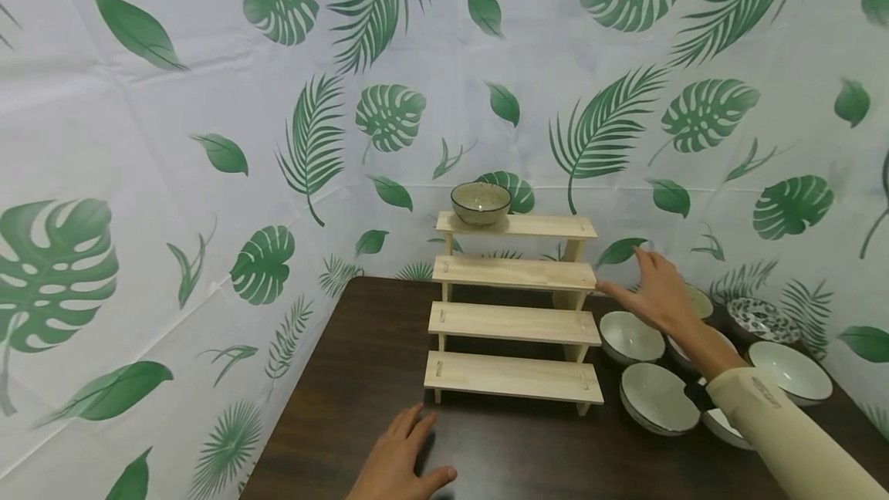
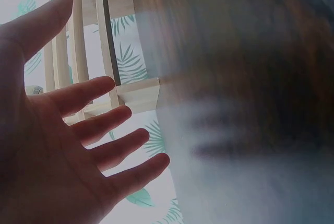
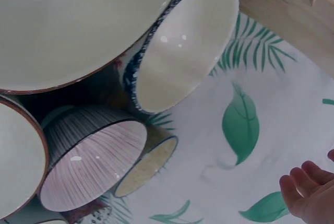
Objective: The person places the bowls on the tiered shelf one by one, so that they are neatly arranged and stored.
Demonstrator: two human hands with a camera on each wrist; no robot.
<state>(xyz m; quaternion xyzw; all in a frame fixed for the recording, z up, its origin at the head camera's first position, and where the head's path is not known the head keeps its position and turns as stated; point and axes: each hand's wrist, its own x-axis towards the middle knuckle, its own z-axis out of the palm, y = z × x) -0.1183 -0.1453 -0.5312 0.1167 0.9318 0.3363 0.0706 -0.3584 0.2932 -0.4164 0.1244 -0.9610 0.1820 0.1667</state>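
One dark-rimmed bowl (image 1: 481,205) stands atop the wooden stand (image 1: 514,272), centre frame; the other bowls (image 1: 656,400), lower right, sit off it (work apparently barely begun). Your left hand (image 1: 397,460), bottom centre, and right hand (image 1: 658,293), right of centre, hold nothing.

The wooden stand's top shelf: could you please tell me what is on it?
A speckled bowl stands toward the left end of the shelf, hiding the part beneath.

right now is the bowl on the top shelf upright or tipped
Upright: the bowl sits rim up on the top shelf.
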